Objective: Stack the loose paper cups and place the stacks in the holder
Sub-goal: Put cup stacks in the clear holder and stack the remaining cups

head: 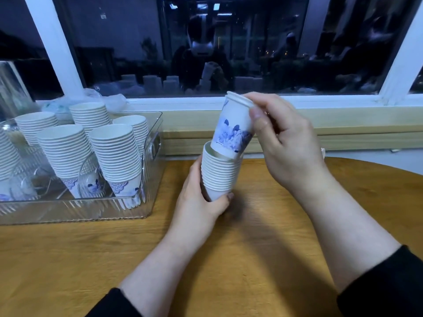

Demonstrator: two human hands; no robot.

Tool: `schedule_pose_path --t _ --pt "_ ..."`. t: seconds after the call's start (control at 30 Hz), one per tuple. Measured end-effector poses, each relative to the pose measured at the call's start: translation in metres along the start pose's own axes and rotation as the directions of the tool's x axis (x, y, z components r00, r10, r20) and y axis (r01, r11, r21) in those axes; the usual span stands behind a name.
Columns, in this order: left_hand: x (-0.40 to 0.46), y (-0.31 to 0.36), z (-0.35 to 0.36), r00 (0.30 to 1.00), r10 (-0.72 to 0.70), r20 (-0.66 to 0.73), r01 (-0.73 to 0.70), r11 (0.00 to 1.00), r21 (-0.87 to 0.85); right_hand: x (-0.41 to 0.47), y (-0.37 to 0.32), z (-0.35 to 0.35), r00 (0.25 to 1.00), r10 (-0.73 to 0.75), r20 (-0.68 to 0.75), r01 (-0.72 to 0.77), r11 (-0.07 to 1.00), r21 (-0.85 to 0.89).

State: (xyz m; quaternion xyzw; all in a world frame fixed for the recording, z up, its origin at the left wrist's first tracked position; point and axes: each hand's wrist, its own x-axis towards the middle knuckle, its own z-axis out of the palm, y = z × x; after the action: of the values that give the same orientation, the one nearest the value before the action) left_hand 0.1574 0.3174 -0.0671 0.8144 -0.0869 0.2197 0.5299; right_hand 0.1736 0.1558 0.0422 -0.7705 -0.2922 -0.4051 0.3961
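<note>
Two bare forearms, left hand (201, 197) and right hand (286, 143) without rings or gloves, short plain fingernails, black long sleeves (386, 287) pushed up toward the elbows, soft matte fabric, no visible markings

White paper cup (233, 131) bears blue painted figures; table (263, 236) is honey-brown wood; sleeves (386, 291) black.

Holder (151, 211) perhaps cropped at left.

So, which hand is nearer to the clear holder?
Left. The left hand grips the cup stack beside the holder; the right hand is farther right.
</note>
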Motion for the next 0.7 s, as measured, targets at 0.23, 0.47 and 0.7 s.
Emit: schedule_pose_path --t 0.23,0.47,0.7 --pt "0.001 -0.001 0.000 1.000 0.013 -0.014 -0.013 1.000 -0.018 -0.008 0.017 0.009 0.984 -0.001 0.179 0.004 1.000 -0.015" --pt "0.002 -0.004 -0.002 1.000 0.003 -0.001 -0.003 1.000 -0.015 -0.057 0.099 0.001 0.717 0.520 -0.464 -0.605 0.795 -0.043" --pt "0.009 -0.006 0.000 1.000 0.006 0.001 -0.006 1.000 -0.017 -0.064 0.130 -0.006 0.461 0.849 -0.258 -0.881 0.473 -0.016"
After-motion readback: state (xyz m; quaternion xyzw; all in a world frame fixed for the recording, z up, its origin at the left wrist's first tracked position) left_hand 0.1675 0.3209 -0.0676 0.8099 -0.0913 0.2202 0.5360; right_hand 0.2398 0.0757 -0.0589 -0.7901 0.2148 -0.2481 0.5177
